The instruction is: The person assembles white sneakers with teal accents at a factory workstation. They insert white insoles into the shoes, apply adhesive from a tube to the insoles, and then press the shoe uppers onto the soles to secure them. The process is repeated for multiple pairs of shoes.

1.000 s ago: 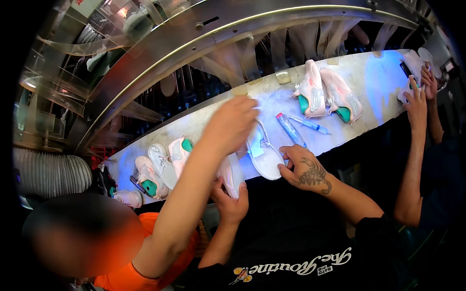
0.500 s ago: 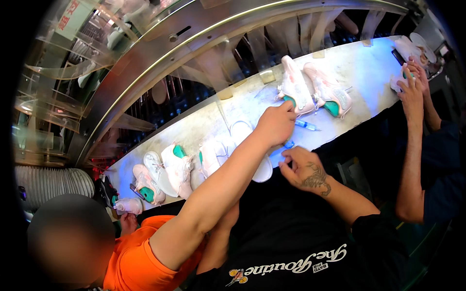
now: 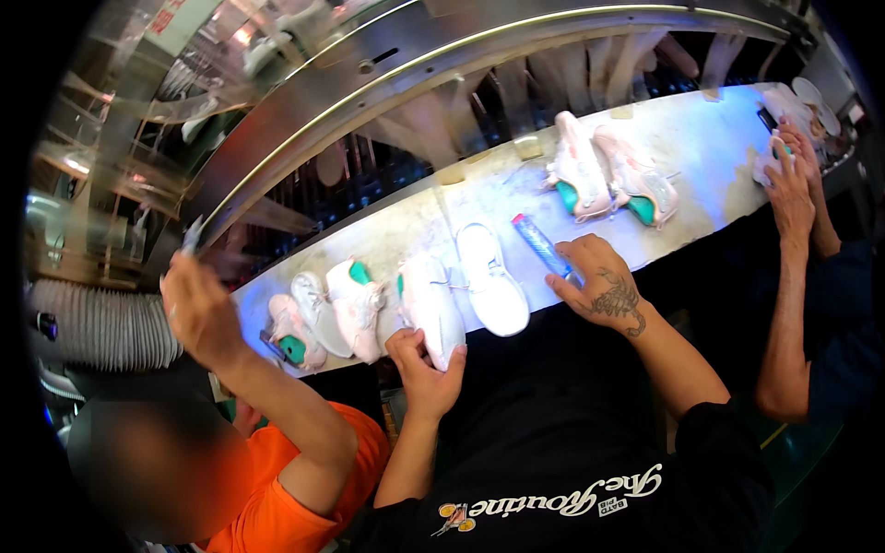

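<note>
My left hand point(image 3: 428, 370) is closed round the near end of a pale pink sneaker point(image 3: 430, 300), which lies on the white bench with its white side toward the right. Right of this sneaker rests a white shoe sole point(image 3: 495, 281). My right hand point(image 3: 597, 281) grips the near end of a blue pen-like tool point(image 3: 540, 243) with a red tip. Its tip points away from me over the bench; motion blur hides finer detail. Beyond my right hand, a pair of pink-white sneakers with green insides includes one sneaker point(image 3: 579, 170) at the left.
A narrow curved bench point(image 3: 705, 147) runs along a machine with clear hanging strips point(image 3: 553, 81). More sneakers point(image 3: 355, 309) lie at left. The co-worker in orange point(image 3: 304, 479) raises a hand point(image 3: 201, 309) holding a slender pale thing. Another person's hands point(image 3: 789, 180) hold a shoe at right.
The orange-clad co-worker's arm, earlier stretched across my front to the bench, has swung back left. My right hand has moved onto the blue tool. My left hand and its sneaker have come into view.
</note>
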Action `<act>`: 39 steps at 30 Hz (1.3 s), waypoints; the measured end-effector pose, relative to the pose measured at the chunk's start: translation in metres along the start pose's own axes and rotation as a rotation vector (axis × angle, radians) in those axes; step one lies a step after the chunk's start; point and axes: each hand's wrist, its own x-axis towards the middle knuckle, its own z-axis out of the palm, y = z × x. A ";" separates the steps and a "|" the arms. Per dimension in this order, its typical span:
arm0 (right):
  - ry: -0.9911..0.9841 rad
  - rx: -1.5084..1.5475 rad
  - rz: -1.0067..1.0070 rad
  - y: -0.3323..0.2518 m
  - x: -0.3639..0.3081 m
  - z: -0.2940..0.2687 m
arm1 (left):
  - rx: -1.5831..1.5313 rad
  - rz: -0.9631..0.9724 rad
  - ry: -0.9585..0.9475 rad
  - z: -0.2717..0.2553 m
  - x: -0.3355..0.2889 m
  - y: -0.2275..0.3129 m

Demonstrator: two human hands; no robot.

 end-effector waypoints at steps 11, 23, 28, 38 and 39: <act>0.015 0.004 -0.334 -0.027 0.039 0.024 | 0.537 0.456 -0.074 -0.021 0.096 0.065; -0.080 0.107 -0.413 -0.024 0.072 0.073 | 0.469 0.291 -0.387 -0.014 0.155 0.051; -0.071 0.213 -0.463 -0.026 0.064 0.083 | 0.357 0.341 -0.386 -0.014 0.148 0.045; -0.027 0.190 -0.463 -0.026 0.065 0.081 | 0.588 0.453 -0.571 -0.015 0.139 0.069; -0.028 0.212 -0.462 -0.025 0.064 0.082 | 0.593 0.436 -0.555 -0.014 0.139 0.066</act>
